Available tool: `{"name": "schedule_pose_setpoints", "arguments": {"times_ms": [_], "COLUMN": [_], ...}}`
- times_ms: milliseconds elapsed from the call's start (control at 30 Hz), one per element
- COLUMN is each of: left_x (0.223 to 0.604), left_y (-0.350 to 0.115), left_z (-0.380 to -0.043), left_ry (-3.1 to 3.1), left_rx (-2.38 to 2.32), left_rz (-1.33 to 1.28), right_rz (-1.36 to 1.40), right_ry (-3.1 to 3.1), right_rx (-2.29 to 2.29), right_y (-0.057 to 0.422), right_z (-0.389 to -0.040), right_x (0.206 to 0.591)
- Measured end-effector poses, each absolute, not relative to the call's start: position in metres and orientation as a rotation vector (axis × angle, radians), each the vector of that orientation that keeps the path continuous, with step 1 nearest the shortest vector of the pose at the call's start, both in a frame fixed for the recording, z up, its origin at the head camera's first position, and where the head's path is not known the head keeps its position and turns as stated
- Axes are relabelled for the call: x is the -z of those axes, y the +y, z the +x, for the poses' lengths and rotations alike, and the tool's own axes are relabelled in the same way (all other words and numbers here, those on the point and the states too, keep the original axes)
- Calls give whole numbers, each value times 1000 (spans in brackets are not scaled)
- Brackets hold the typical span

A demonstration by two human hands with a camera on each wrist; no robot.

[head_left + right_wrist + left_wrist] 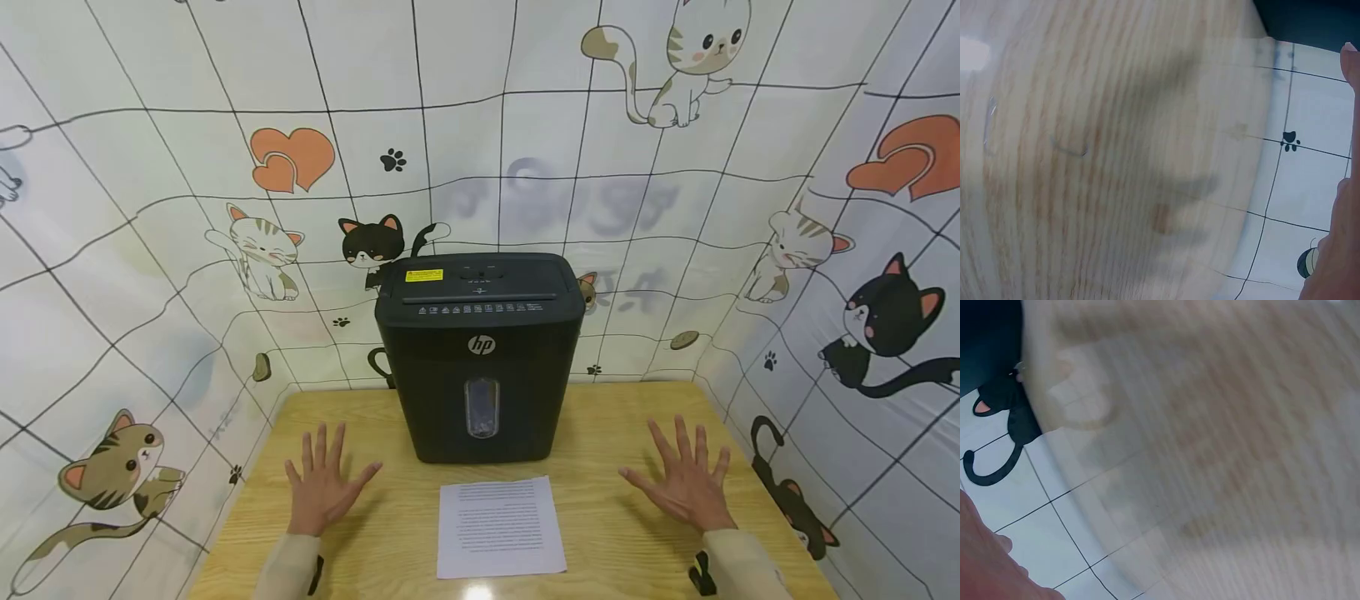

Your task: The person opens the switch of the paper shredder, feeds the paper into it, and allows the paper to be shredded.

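A black HP paper shredder (480, 367) stands upright at the back of the wooden table, with a feed slot across its top and a small window in front. Before it lies a white printed sheet of paper (498, 527), flat on the table. My left hand (322, 492) is held over the table left of the sheet, fingers spread. On the other side, my right hand (686, 487) has its fingers spread the same way. Both hands hold nothing and are apart from the sheet and the shredder. Shadows of fingers fall on the wood in the right wrist view.
The light wooden table (360, 433) is enclosed at the back and sides by a white curtain (480, 142) printed with grid lines, cats and hearts. Two thin curved marks or wires show on the tabletop in the right wrist view; their kind is unclear.
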State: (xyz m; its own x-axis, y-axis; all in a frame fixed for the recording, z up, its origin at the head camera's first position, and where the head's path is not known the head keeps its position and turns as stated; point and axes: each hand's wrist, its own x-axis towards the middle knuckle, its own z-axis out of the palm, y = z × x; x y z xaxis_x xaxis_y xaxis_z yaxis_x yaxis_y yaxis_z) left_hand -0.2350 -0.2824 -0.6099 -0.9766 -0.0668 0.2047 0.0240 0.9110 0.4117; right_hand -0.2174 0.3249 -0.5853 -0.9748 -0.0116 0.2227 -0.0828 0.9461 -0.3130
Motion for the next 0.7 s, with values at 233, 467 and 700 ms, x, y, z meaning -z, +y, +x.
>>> {"name": "schedule_pose_setpoints", "arguments": {"times_ms": [233, 467, 700], "left_x": [589, 541, 476], "left_y": [-279, -273, -268], "left_z": [-245, -259, -275], "left_ry": [-2799, -2676, -2578], "left_rx": [784, 1109, 1347], "left_rz": [31, -25, -103], "right_rz": [84, 146, 240], "right_ry": [-2866, -2777, -2669], "right_rx": [-557, -702, -788], "right_y": [323, 316, 304], "right_z": [-221, -227, -237], "right_x": [578, 558, 527]}}
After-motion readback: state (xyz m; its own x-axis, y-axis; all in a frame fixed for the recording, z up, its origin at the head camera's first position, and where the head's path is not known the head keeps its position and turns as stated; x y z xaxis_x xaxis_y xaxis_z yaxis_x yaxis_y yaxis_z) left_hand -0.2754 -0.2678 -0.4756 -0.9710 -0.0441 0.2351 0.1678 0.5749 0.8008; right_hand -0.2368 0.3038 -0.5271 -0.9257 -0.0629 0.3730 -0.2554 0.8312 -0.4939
